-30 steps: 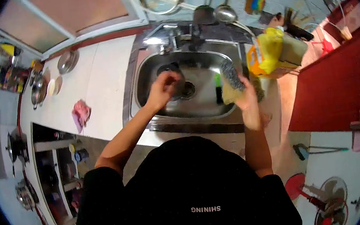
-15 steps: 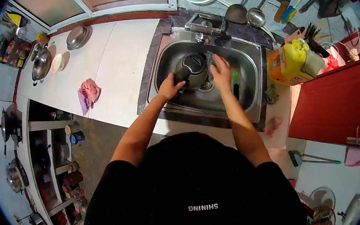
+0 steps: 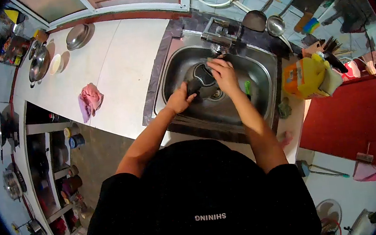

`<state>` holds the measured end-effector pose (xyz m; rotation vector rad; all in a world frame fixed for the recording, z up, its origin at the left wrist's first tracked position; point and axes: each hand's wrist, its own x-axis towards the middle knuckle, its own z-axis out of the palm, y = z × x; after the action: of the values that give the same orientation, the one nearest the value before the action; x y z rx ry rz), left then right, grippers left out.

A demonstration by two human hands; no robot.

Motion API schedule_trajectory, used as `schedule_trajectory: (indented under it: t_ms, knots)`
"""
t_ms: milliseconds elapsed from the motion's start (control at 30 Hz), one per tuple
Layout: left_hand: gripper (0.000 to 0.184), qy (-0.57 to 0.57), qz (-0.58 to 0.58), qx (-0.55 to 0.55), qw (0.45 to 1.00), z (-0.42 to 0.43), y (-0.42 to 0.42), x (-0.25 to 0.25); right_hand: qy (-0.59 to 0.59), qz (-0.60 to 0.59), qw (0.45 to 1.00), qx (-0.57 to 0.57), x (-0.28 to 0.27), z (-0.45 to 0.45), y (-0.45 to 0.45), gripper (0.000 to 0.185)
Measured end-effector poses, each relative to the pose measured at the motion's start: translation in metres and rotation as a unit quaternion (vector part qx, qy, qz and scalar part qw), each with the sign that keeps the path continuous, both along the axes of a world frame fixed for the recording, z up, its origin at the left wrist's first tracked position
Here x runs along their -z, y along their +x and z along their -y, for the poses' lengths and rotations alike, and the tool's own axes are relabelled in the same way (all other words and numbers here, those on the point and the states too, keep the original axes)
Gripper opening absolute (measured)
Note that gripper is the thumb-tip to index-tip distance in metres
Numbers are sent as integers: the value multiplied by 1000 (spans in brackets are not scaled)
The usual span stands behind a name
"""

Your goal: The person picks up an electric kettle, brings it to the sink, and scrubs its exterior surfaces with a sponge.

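In the sink (image 3: 260, 91), the left hand (image 3: 180, 100) still grips a black handle (image 3: 193, 86), the curled right hand (image 3: 225, 75) now nearer the faucet (image 3: 217, 37).

So our left hand (image 3: 178, 99) is curled in a grip, and our right hand (image 3: 223, 72) sits a bit farther out beside it, fingers bent inward, both forearms stretched forward and angling together.

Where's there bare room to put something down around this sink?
Best is the white counter between the pink cloth, the metal bowl and the sink's left edge. The right-hand strip is crowded by the yellow jug and green scrubber; left hand, right hand and dark item crowd the basin.
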<state>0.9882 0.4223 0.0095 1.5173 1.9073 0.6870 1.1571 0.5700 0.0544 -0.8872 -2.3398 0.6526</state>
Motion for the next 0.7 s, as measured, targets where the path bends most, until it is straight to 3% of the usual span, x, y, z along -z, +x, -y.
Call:
schedule_trajectory:
  t_ms: [167, 400, 433, 700]
  knots:
    - [50, -12, 15, 14, 1000, 1, -1, -7, -55, -92, 994, 34, 21, 26, 26, 33]
    - [50, 11, 20, 11, 1000, 1, -2, 2, -34, 98, 993, -56, -27, -3, -40, 24]
    - [50, 3, 21, 9, 1000, 1, -2, 3, 81, 101, 989, -77, -23, 3, -40, 23]
    - [50, -43, 19, 6, 999, 1, 0, -11, 117, 35, 992, -24, -15, 69, 19, 32]
